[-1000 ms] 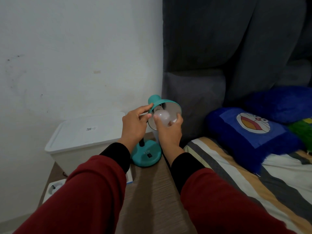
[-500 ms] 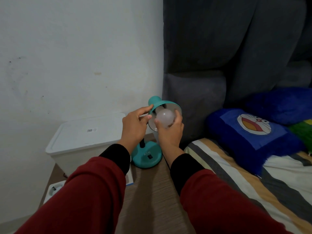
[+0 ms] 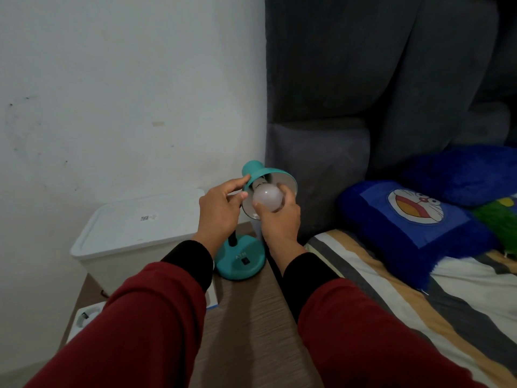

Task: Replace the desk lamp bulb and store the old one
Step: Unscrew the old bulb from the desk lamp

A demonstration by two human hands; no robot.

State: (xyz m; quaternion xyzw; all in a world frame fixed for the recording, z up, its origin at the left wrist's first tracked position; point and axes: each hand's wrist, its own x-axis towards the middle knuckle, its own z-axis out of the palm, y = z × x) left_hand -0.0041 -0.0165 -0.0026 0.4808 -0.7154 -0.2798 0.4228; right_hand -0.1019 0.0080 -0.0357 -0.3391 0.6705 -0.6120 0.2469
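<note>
Gripping the white bulb [image 3: 267, 196] at the shade's mouth, right hand [image 3: 277, 219], left hand [image 3: 221, 211] pinching the teal lamp shade [image 3: 261, 173] rim.

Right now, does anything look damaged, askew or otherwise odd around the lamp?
Nothing looks damaged or spilled. The teal lamp's shade is tipped toward the camera while the left hand steadies it and the right hand grips the white bulb. The lamp base sits close to the desk's right edge, not overhanging.

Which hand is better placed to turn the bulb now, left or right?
Right. The right hand already wraps the bulb, while the left hand steadies the lamp shade.
</note>
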